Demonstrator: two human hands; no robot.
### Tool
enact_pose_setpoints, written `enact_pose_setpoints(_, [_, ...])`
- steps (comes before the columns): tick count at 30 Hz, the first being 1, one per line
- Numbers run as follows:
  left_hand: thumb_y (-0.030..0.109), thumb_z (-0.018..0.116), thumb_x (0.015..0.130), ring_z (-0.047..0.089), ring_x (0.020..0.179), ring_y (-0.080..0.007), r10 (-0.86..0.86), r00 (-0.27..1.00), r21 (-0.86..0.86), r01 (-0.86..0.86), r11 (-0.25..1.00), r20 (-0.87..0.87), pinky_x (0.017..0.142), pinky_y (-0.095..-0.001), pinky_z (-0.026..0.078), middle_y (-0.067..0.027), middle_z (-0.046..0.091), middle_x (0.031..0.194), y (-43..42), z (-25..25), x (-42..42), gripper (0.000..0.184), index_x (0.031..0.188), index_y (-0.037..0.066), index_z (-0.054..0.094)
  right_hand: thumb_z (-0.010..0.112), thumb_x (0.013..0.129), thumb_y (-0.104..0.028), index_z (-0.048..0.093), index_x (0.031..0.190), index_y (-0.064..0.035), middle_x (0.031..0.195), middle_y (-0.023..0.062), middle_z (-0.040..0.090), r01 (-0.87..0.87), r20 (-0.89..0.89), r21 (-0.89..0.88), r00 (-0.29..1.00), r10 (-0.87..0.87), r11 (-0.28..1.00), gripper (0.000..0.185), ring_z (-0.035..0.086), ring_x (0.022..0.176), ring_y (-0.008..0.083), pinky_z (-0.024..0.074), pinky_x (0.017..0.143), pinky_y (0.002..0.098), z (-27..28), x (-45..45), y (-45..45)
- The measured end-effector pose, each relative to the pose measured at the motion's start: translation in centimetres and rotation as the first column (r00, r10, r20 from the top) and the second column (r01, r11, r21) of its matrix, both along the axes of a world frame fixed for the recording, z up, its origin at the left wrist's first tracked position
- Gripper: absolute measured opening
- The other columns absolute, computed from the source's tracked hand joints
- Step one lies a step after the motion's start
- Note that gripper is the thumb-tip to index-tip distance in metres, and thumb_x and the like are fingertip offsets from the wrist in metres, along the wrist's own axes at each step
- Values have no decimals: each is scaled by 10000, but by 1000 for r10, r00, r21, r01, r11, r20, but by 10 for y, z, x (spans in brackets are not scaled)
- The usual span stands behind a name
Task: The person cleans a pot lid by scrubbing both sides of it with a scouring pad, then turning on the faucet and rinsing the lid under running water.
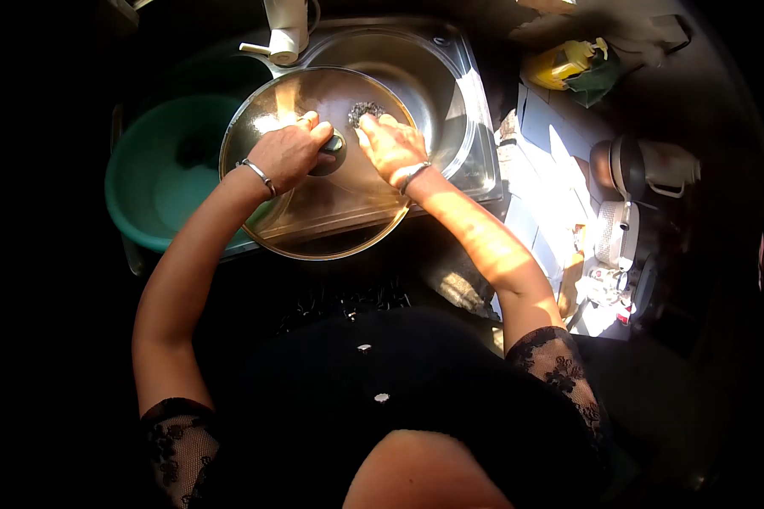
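A large round glass lid [331,216] with a metal rim lies over the front part of the sink [450,81]. My left hand [293,153] is closed round the dark knob [333,143] at the middle of the lid. Right of the knob, my right hand [390,146] presses a dark, curly scouring pad [364,110] against the glass, its fingers closed on it. Both wrists wear a silvery bracelet.
A green basin [144,182] stands left of the lid. Behind it is a white tap [283,47]. At the right are a yellow bottle [560,66], a pan [626,168], a light-coloured jug [666,165] and a perforated metal container [611,233].
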State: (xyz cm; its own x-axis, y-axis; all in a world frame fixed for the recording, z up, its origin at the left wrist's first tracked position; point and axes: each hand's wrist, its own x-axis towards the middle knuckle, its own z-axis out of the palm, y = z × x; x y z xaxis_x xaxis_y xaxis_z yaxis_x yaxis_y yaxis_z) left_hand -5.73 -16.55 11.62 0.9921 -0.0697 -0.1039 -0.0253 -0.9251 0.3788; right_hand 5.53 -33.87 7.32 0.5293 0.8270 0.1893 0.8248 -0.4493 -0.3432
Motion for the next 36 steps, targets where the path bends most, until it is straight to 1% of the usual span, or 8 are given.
enact_pose_setpoints(1, [234, 607, 837, 600, 832, -358, 12, 1000, 2, -12, 1000, -3, 690, -442, 483, -155, 554, 949, -1, -1, -1, 239, 944, 53, 495, 580, 843, -223, 550, 898, -119, 756, 104, 586, -19, 114, -45, 993, 24, 999, 121, 617, 703, 293, 498, 615, 412, 0, -19, -17])
enact_pose_setpoints(5, [233, 608, 833, 602, 819, -355, 7, 1000, -9, -7, 1000, 22, 674, -445, 483, -152, 558, 954, 1, -2, -1, 241, 941, 50, 493, 612, 813, -207, 559, 834, -111, 730, 90, 576, -82, 70, -122, 993, 91, 989, 111, 619, 679, 272, 503, 578, 393, 8, -34, -43])
enact_pose_setpoints(7, [243, 598, 842, 604, 827, -345, 0, 1000, -3, 0, 1000, -5, 680, -431, 488, -158, 550, 959, 1, 0, -1, 245, 939, 45, 493, 566, 854, -243, 552, 869, -110, 764, 100, 599, 0, 71, -1, 997, 0, 1000, 134, 619, 718, 303, 503, 632, 411, -3, 8, -19])
enact_pose_setpoints(11, [249, 605, 839, 606, 826, -335, -2, 1000, 2, 2, 1000, 29, 681, -422, 491, -156, 543, 962, 1, -2, -1, 250, 937, 48, 493, 457, 919, -296, 518, 958, -109, 840, 125, 622, 87, -60, -252, 993, -105, 964, 200, 605, 808, 343, 483, 713, 448, 0, 66, 14])
enact_pose_setpoints(17, [222, 633, 807, 599, 847, -339, 21, 1000, -19, -21, 1000, 15, 668, -429, 495, -138, 553, 958, 1, -3, -2, 245, 927, 58, 496, 577, 863, -202, 531, 907, -96, 820, 121, 583, 20, -8, -11, 1000, -20, 1000, 124, 606, 754, 313, 496, 630, 414, -14, -3, -71])
enact_pose_setpoints(26, [245, 623, 825, 608, 826, -321, 28, 1000, -10, -28, 1000, -5, 676, -426, 497, -128, 530, 938, -1, 0, -1, 249, 930, 60, 495, 473, 913, -262, 543, 924, -116, 879, 133, 609, 37, -52, -251, 997, -52, 967, 163, 589, 839, 337, 477, 709, 457, 1, 70, 5])
enact_pose_setpoints(31, [244, 621, 824, 608, 830, -316, 37, 999, -29, -37, 999, 7, 670, -419, 499, -124, 529, 941, 0, 3, -2, 239, 924, 62, 501, 545, 883, -202, 518, 934, -106, 826, 133, 595, 50, -144, -154, 987, -72, 987, 112, 605, 775, 346, 481, 669, 449, 6, 11, -75])
enact_pose_setpoints(36, [248, 622, 823, 607, 828, -313, 40, 999, -30, -39, 999, 14, 665, -416, 498, -120, 527, 933, 0, -2, -2, 241, 921, 65, 501, 468, 919, -254, 490, 949, -88, 856, 139, 604, 25, -78, -218, 996, -43, 976, 170, 597, 811, 361, 478, 705, 461, -3, 75, -6])
